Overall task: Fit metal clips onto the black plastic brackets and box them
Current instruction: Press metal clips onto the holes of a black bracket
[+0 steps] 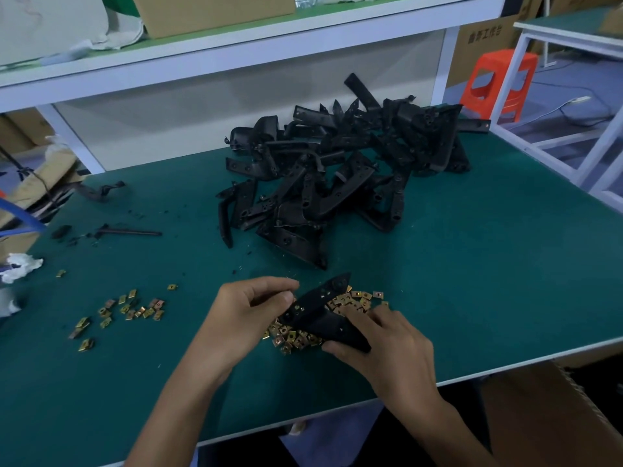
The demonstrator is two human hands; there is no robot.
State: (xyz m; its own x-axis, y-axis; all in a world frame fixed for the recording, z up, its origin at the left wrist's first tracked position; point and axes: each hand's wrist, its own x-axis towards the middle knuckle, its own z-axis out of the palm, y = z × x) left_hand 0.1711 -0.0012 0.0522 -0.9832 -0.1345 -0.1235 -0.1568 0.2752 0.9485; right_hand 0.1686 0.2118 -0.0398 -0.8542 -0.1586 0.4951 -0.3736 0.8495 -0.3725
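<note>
Head view: both hands grip 1 black bracket over clips.

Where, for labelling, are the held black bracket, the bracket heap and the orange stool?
Held black plastic bracket (317,313), head view, flat middle.
Heap of black plastic brackets (337,170), head view, centre.
Orange plastic stool (505,60), head view, top.

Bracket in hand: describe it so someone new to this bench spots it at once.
On the green table, look nearer than the big heap of black brackets, toward the front edge. One bracket sits over a scatter of gold clips, the left hand pinching its left edge, the right hand gripping its near end. It alone is held, apart from the heap.
</note>
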